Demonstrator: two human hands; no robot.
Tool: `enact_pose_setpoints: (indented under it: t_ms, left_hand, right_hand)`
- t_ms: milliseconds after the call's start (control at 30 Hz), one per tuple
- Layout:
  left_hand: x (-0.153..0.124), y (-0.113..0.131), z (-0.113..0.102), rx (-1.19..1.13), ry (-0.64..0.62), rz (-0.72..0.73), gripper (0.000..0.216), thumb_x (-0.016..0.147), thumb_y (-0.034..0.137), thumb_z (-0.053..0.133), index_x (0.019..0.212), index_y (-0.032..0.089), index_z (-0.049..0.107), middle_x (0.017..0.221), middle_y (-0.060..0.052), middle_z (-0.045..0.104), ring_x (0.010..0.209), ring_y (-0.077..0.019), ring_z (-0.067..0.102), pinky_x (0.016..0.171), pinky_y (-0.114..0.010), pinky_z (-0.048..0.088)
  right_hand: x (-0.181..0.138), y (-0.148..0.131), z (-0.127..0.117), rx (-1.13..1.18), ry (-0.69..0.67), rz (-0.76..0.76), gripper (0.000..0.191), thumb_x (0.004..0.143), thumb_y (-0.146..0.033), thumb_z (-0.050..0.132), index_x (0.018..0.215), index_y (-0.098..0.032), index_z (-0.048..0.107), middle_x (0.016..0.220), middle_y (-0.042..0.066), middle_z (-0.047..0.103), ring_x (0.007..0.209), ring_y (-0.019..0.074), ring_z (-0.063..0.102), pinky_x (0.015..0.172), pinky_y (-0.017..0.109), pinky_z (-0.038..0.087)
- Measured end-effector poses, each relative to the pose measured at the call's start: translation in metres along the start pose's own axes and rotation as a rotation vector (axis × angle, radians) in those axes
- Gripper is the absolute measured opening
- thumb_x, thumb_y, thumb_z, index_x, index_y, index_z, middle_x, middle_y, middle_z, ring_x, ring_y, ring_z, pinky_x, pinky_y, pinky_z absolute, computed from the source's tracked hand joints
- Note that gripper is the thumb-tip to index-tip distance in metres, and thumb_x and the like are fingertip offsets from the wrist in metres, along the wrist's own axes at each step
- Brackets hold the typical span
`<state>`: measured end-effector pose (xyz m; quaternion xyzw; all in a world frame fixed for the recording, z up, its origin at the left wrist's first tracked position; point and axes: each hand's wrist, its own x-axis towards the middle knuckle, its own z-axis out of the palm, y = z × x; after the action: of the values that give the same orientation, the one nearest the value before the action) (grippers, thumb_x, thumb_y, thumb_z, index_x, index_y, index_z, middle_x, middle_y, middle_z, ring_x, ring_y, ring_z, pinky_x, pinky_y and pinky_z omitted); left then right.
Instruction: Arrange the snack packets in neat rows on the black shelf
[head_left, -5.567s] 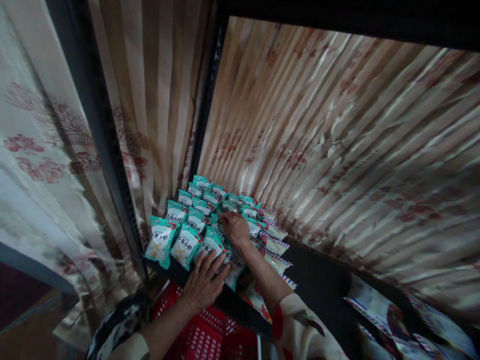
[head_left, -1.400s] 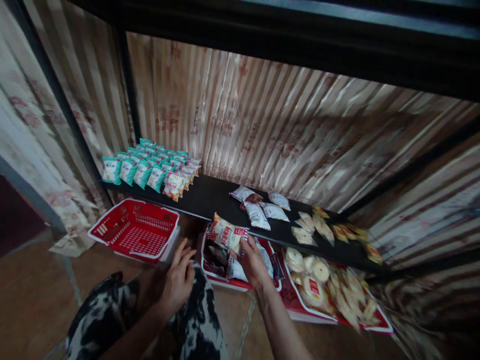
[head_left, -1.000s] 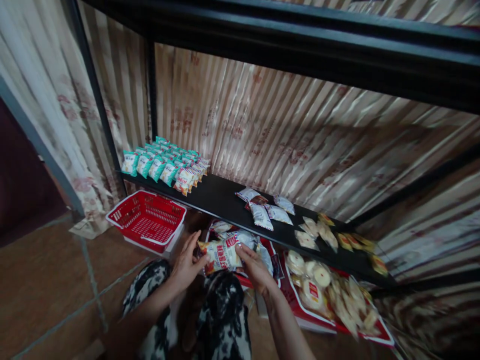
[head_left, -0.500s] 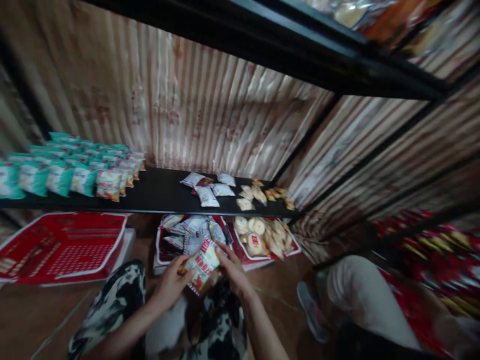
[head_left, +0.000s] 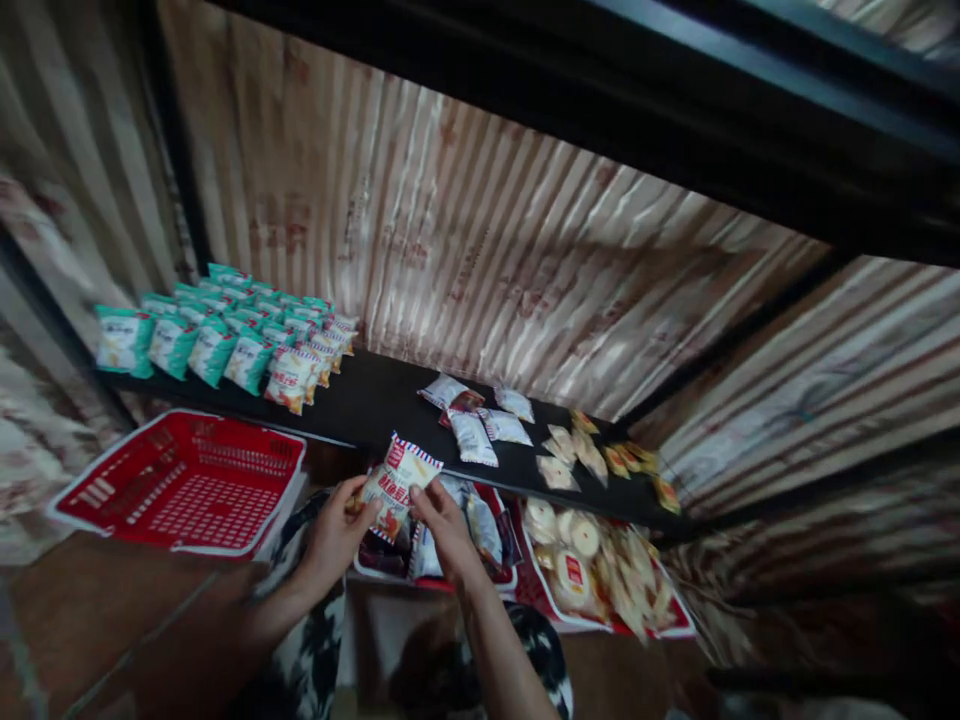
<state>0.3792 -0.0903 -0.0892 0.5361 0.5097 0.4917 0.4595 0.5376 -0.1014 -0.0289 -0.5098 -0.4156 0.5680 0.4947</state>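
Note:
Between my hands is a white, red and orange snack bag (head_left: 399,484) with a striped edge, its printed front turned toward me. My left hand (head_left: 341,530) is closed on its left side, and my right hand (head_left: 444,520) pinches its right side. Below and behind it sits a red basket (head_left: 512,578) of silvery and dark packets, partly hidden by my right hand. On the black shelf (head_left: 382,395) beyond, upright teal bags (head_left: 214,350) stand in rows at the left, beside a row of matching white and orange bags (head_left: 292,375).
Several white packets (head_left: 474,436) lie loosely mid-shelf, with small beige packets (head_left: 559,470) and yellow ones (head_left: 628,460) farther right. An empty-looking red basket (head_left: 289,478) is at the left; another basket (head_left: 686,628) holds pale round packs. A black beam (head_left: 525,100) crosses overhead.
My view has swung left, so the shelf sits farther right. Both hands have raised the snack bag toward the shelf's front edge. The other person's leg at the right has left view.

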Motion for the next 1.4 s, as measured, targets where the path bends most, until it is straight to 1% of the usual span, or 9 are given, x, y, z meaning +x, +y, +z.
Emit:
enact_pose_setpoints:
  t_ms: [167, 367, 467, 600, 800, 933, 1067, 1233, 1400]
  left_hand:
    - [0.053, 0.001, -0.01, -0.04, 0.075, 0.026, 0.039, 0.077, 0.041, 0.055, 0.107, 0.016, 0.054, 0.102, -0.008, 0.064, 0.089, -0.0193, 0.063, 0.076, -0.032, 0.053]
    - [0.126, -0.001, -0.004, 0.038, 0.111, 0.035, 0.037, 0.079, 0.036, 0.054, 0.11, 0.017, 0.056, 0.104, -0.008, 0.061, 0.095, -0.0197, 0.06, 0.085, -0.035, 0.049]
    - [0.163, -0.001, 0.002, 0.123, 0.155, 0.035, 0.041, 0.081, 0.031, 0.051, 0.118, 0.015, 0.052, 0.117, -0.012, 0.055, 0.108, -0.0215, 0.055, 0.093, -0.036, 0.046]
    - [0.202, -0.01, 0.012, 0.246, 0.236, 0.023, 0.049, 0.081, 0.02, 0.047, 0.129, 0.017, 0.043, 0.139, -0.014, 0.038, 0.129, -0.0247, 0.037, 0.102, -0.04, 0.04]
    - [0.246, -0.032, 0.024, 0.364, 0.262, 0.124, 0.055, 0.078, 0.012, 0.045, 0.132, 0.024, 0.04, 0.145, -0.007, 0.033, 0.136, -0.0242, 0.024, 0.111, -0.046, 0.028]
    - [0.279, -0.038, 0.027, 0.389, 0.279, 0.147, 0.051, 0.081, 0.013, 0.041, 0.131, 0.02, 0.042, 0.144, -0.007, 0.036, 0.137, -0.0238, 0.024, 0.112, -0.046, 0.027]
    - [0.308, -0.041, 0.029, 0.407, 0.286, 0.139, 0.045, 0.084, 0.015, 0.037, 0.128, 0.015, 0.047, 0.14, -0.01, 0.042, 0.135, -0.0246, 0.027, 0.112, -0.047, 0.028]
    - [0.331, -0.049, 0.032, 0.436, 0.292, 0.133, 0.043, 0.086, 0.017, 0.036, 0.127, 0.012, 0.049, 0.141, -0.011, 0.041, 0.136, -0.0252, 0.024, 0.112, -0.047, 0.027]
    - [0.342, -0.054, 0.031, 0.492, 0.271, 0.116, 0.044, 0.087, 0.016, 0.034, 0.128, 0.008, 0.047, 0.143, -0.013, 0.038, 0.137, -0.0248, 0.022, 0.112, -0.046, 0.027]
  right_hand:
    - [0.05, -0.007, 0.027, -0.03, -0.089, -0.044, 0.047, 0.066, -0.044, 0.072, 0.107, -0.025, 0.058, 0.103, 0.003, 0.069, 0.098, 0.0213, 0.061, 0.089, 0.035, 0.046]
    - [0.125, -0.003, 0.031, -0.104, -0.048, -0.047, 0.044, 0.065, -0.043, 0.073, 0.101, -0.023, 0.058, 0.1, 0.004, 0.07, 0.094, 0.0234, 0.063, 0.087, 0.037, 0.048]
    - [0.171, -0.005, 0.029, -0.183, -0.011, -0.062, 0.042, 0.066, -0.042, 0.071, 0.1, -0.021, 0.058, 0.098, 0.005, 0.07, 0.093, 0.0242, 0.063, 0.085, 0.037, 0.048]
    - [0.23, -0.01, 0.031, -0.259, 0.059, -0.057, 0.042, 0.065, -0.042, 0.071, 0.098, -0.02, 0.057, 0.095, 0.007, 0.07, 0.087, 0.0246, 0.065, 0.08, 0.037, 0.049]
    - [0.303, -0.006, 0.038, -0.275, 0.196, -0.051, 0.056, 0.056, -0.039, 0.077, 0.104, -0.02, 0.054, 0.091, 0.007, 0.071, 0.086, 0.0263, 0.066, 0.076, 0.038, 0.052]
    - [0.346, 0.002, 0.043, -0.328, 0.21, -0.028, 0.054, 0.056, -0.038, 0.076, 0.103, -0.022, 0.054, 0.085, 0.005, 0.071, 0.079, 0.0256, 0.066, 0.07, 0.037, 0.052]
    - [0.382, 0.009, 0.047, -0.433, 0.238, -0.098, 0.048, 0.056, -0.039, 0.075, 0.099, -0.023, 0.06, 0.083, 0.004, 0.07, 0.078, 0.0249, 0.065, 0.071, 0.037, 0.049]
    - [0.412, 0.017, 0.049, -0.529, 0.208, -0.148, 0.04, 0.065, -0.044, 0.067, 0.098, -0.023, 0.062, 0.084, 0.003, 0.07, 0.074, 0.0222, 0.064, 0.071, 0.035, 0.047]
    - [0.424, 0.02, 0.054, -0.631, 0.19, -0.152, 0.031, 0.069, -0.046, 0.064, 0.092, -0.025, 0.064, 0.077, 0.001, 0.069, 0.07, 0.0205, 0.063, 0.068, 0.032, 0.045]
